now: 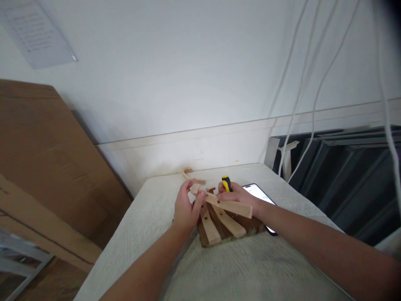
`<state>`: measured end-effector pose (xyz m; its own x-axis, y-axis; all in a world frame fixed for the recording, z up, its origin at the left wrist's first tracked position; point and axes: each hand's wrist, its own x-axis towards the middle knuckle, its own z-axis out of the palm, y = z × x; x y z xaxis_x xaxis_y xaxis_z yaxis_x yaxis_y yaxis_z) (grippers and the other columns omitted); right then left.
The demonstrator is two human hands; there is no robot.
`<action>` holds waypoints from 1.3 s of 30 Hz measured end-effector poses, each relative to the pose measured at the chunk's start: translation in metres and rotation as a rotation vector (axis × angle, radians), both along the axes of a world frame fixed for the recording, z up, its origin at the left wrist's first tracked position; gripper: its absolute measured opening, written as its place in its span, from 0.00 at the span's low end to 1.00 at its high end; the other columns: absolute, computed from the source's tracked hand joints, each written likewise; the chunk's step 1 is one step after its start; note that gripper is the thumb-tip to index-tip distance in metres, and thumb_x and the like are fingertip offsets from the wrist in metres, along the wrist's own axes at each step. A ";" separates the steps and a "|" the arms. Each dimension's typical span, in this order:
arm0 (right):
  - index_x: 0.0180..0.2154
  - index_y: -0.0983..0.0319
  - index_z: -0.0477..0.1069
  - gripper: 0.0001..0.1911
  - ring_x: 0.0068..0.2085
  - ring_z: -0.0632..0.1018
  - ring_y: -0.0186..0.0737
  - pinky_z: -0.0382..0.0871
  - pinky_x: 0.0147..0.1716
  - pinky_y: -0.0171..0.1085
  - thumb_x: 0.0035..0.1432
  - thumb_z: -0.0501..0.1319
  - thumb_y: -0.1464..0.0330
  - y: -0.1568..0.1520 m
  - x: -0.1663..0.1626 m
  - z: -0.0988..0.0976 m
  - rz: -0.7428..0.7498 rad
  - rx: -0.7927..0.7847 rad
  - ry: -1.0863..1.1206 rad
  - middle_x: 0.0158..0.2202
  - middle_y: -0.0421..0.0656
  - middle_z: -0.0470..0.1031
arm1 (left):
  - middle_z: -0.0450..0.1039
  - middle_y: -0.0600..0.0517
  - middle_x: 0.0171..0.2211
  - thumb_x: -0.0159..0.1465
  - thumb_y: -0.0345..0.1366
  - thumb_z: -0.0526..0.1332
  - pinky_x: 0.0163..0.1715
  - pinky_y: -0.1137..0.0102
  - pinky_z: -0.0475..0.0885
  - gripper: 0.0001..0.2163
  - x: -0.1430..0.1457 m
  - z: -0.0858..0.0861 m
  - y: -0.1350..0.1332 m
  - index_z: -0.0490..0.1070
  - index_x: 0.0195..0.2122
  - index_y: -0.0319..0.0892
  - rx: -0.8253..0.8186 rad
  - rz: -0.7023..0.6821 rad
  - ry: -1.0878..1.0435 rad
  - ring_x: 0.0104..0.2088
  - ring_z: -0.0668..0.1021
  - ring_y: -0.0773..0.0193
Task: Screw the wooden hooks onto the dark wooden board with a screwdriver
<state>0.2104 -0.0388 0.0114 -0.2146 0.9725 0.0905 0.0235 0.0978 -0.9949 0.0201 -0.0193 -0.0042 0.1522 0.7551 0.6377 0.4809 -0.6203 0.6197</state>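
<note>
Pinching the uppermost pale strip (234,206) over the dark wooden board (205,239) with the left grip (187,205), closed thumb to fingers near the far end. Clasping the yellow-and-black screwdriver (226,184) above the board's far side with the right grip (236,193), folded around the handle; cannot see the tip.

Judging by the layout, looks partway along: can count three pale strips over the board, including the left strip (211,230) and the middle strip (231,224), fanned out at differing angles. Cannot tell fixed from merely resting, nor holes from screw heads at the dark spots. Seems to leave at least the loose curved piece (194,179), lying on the bench (150,209) beyond the board.

Further out, can see a lit phone (255,191) just right of the board, partly hidden behind the right forearm; might get knocked there. Well left of the board, note large cardboard (46,142); well right, dark metal panels (354,167) and hanging cables (389,131), apart from the work.
</note>
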 end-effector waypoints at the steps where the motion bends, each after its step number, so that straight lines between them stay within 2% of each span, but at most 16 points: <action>1: 0.22 0.60 0.59 0.12 0.23 0.64 0.30 0.56 0.23 0.32 0.41 0.63 0.66 0.001 0.000 0.000 -0.008 -0.015 0.090 0.19 0.33 0.60 | 0.64 0.42 0.52 0.61 0.43 0.55 0.48 0.62 0.64 0.22 0.000 -0.002 0.002 0.57 0.54 0.40 -0.016 0.012 0.015 0.51 0.68 0.56; 3: 0.23 0.60 0.59 0.12 0.22 0.63 0.29 0.56 0.22 0.32 0.41 0.64 0.66 0.002 0.001 -0.001 -0.045 -0.042 0.245 0.19 0.33 0.60 | 0.64 0.40 0.51 0.60 0.45 0.55 0.46 0.62 0.65 0.23 0.001 -0.010 0.009 0.58 0.53 0.38 -0.131 0.011 0.056 0.50 0.69 0.55; 6: 0.24 0.60 0.60 0.13 0.21 0.63 0.29 0.56 0.20 0.31 0.41 0.65 0.67 0.004 0.002 -0.004 -0.120 -0.068 0.384 0.20 0.33 0.60 | 0.72 0.44 0.38 0.61 0.47 0.53 0.38 0.65 0.67 0.17 0.001 -0.023 0.020 0.66 0.43 0.39 -0.384 -0.106 0.121 0.38 0.74 0.58; 8: 0.24 0.60 0.60 0.13 0.21 0.63 0.29 0.55 0.19 0.31 0.40 0.65 0.66 0.005 0.001 -0.005 -0.161 -0.071 0.424 0.20 0.33 0.60 | 0.72 0.48 0.32 0.62 0.46 0.51 0.35 0.67 0.67 0.15 0.002 -0.029 0.025 0.67 0.36 0.40 -0.428 -0.158 0.134 0.34 0.73 0.61; 11: 0.23 0.60 0.59 0.14 0.22 0.64 0.30 0.56 0.20 0.32 0.42 0.65 0.65 0.005 -0.001 0.000 -0.233 -0.026 0.403 0.20 0.33 0.60 | 0.71 0.50 0.30 0.62 0.44 0.51 0.34 0.69 0.66 0.13 0.002 -0.030 0.031 0.66 0.34 0.40 -0.421 -0.193 0.097 0.32 0.72 0.63; 15: 0.22 0.60 0.59 0.12 0.23 0.64 0.31 0.57 0.24 0.33 0.45 0.62 0.63 0.000 0.001 0.017 -0.279 0.090 0.169 0.21 0.34 0.61 | 0.72 0.48 0.33 0.61 0.43 0.52 0.37 0.67 0.67 0.13 -0.005 -0.019 0.037 0.67 0.34 0.38 -0.435 -0.270 0.017 0.35 0.72 0.61; 18: 0.20 0.60 0.58 0.12 0.23 0.64 0.32 0.56 0.24 0.33 0.48 0.58 0.62 -0.006 0.002 0.031 -0.277 0.171 -0.222 0.19 0.35 0.60 | 0.72 0.47 0.34 0.61 0.45 0.53 0.38 0.67 0.67 0.15 -0.014 -0.013 0.044 0.68 0.36 0.37 -0.482 -0.364 -0.020 0.36 0.73 0.61; 20: 0.20 0.60 0.59 0.11 0.23 0.65 0.33 0.55 0.22 0.33 0.49 0.56 0.63 -0.009 0.001 0.037 -0.274 0.164 -0.486 0.19 0.37 0.63 | 0.73 0.48 0.35 0.61 0.46 0.52 0.39 0.67 0.68 0.16 -0.017 -0.015 0.047 0.69 0.36 0.37 -0.504 -0.399 -0.030 0.37 0.73 0.61; 23: 0.21 0.61 0.63 0.07 0.20 0.68 0.34 0.56 0.20 0.33 0.48 0.54 0.67 -0.013 0.000 0.040 -0.096 0.016 -0.742 0.17 0.39 0.67 | 0.73 0.48 0.36 0.60 0.47 0.53 0.38 0.67 0.68 0.16 -0.018 -0.021 0.050 0.69 0.36 0.37 -0.513 -0.375 -0.048 0.36 0.73 0.61; 25: 0.22 0.61 0.65 0.04 0.18 0.68 0.33 0.56 0.17 0.32 0.46 0.54 0.69 -0.015 -0.001 0.039 0.117 -0.100 -0.774 0.17 0.39 0.69 | 0.73 0.48 0.35 0.61 0.47 0.53 0.37 0.67 0.69 0.16 -0.018 -0.023 0.050 0.69 0.36 0.37 -0.497 -0.351 -0.054 0.36 0.73 0.62; 27: 0.25 0.61 0.65 0.03 0.17 0.68 0.32 0.56 0.15 0.31 0.45 0.53 0.70 -0.015 0.000 0.036 0.265 -0.143 -0.742 0.19 0.39 0.71 | 0.73 0.48 0.35 0.61 0.46 0.53 0.38 0.68 0.68 0.16 -0.018 -0.022 0.050 0.69 0.35 0.37 -0.463 -0.347 -0.045 0.36 0.73 0.62; 30: 0.27 0.60 0.66 0.04 0.17 0.67 0.32 0.55 0.14 0.30 0.46 0.54 0.68 -0.012 0.004 0.033 0.286 -0.116 -0.776 0.19 0.38 0.70 | 0.73 0.49 0.35 0.61 0.46 0.53 0.39 0.69 0.68 0.15 -0.019 -0.018 0.048 0.69 0.34 0.37 -0.428 -0.358 -0.016 0.36 0.73 0.63; 32: 0.26 0.60 0.67 0.05 0.17 0.67 0.33 0.55 0.15 0.31 0.46 0.55 0.67 -0.006 0.007 0.031 0.259 -0.080 -0.842 0.17 0.37 0.67 | 0.72 0.49 0.34 0.61 0.45 0.53 0.38 0.69 0.68 0.15 -0.019 -0.017 0.047 0.69 0.33 0.37 -0.428 -0.345 -0.007 0.36 0.73 0.63; 34: 0.23 0.61 0.66 0.06 0.20 0.67 0.34 0.55 0.18 0.32 0.46 0.56 0.65 0.001 0.009 0.027 0.155 0.022 -0.861 0.18 0.38 0.66 | 0.73 0.49 0.34 0.60 0.45 0.54 0.38 0.68 0.68 0.15 -0.017 -0.018 0.045 0.69 0.34 0.37 -0.446 -0.319 -0.013 0.36 0.73 0.62; 37: 0.22 0.62 0.65 0.12 0.25 0.67 0.36 0.56 0.23 0.34 0.49 0.55 0.60 0.011 0.010 0.016 -0.150 0.190 -0.738 0.21 0.39 0.67 | 0.74 0.48 0.35 0.58 0.41 0.55 0.37 0.68 0.69 0.13 -0.015 -0.015 0.043 0.68 0.37 0.37 -0.535 -0.323 -0.116 0.36 0.74 0.62; 39: 0.23 0.61 0.63 0.12 0.25 0.66 0.36 0.55 0.24 0.34 0.50 0.54 0.60 0.014 0.010 0.007 -0.299 0.202 -0.623 0.20 0.38 0.65 | 0.74 0.47 0.37 0.57 0.37 0.53 0.37 0.68 0.69 0.13 -0.016 -0.010 0.045 0.68 0.41 0.38 -0.602 -0.327 -0.243 0.37 0.75 0.62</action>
<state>0.2205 -0.0249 0.0181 -0.0119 0.9748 0.2228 0.6355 0.1794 -0.7510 0.0037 0.0254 -0.0142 0.3371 0.9259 0.1706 0.1346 -0.2267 0.9646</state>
